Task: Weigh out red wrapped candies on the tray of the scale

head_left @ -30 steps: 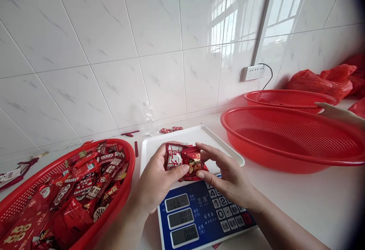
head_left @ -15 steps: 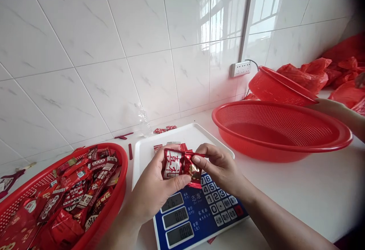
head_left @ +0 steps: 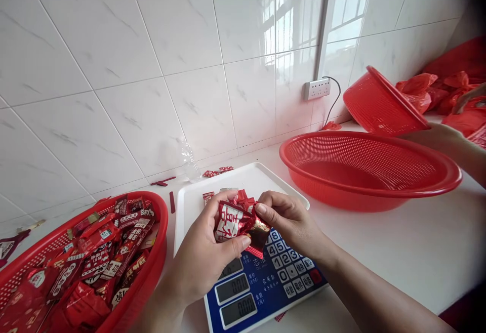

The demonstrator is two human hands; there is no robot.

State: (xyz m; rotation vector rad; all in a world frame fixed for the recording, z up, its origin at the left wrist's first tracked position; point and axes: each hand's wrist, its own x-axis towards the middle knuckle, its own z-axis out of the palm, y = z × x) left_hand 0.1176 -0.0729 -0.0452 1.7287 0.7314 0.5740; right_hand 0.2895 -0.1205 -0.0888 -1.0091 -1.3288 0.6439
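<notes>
My left hand (head_left: 199, 254) is closed around a red-and-white snack packet (head_left: 230, 220) with large red characters, its thumb lying across the lower edge. A shiny red-and-gold wrapped packet (head_left: 260, 234) sits against its right side. Thumb and fingers of my right hand (head_left: 290, 224) pinch the upper edge of that shiny packet. Both hands are above a digital scale with a white tray (head_left: 261, 177) and a blue keypad panel (head_left: 268, 302). Several small red packets (head_left: 243, 199) lie on the tray behind my fingers, partly hidden.
At left stands a red basket (head_left: 162, 232) full of snack packets. A large red basket (head_left: 372, 199) stands right of the scale. Behind it, a co-worker's hand (head_left: 442, 138) holds a smaller tilted red basket (head_left: 383, 102). Red plastic bags (head_left: 421, 87) lie at the back right.
The smaller basket held by the co-worker has tipped up more steeply and shifted right. The packets in my hands have turned slightly, tilting down to the right.
</notes>
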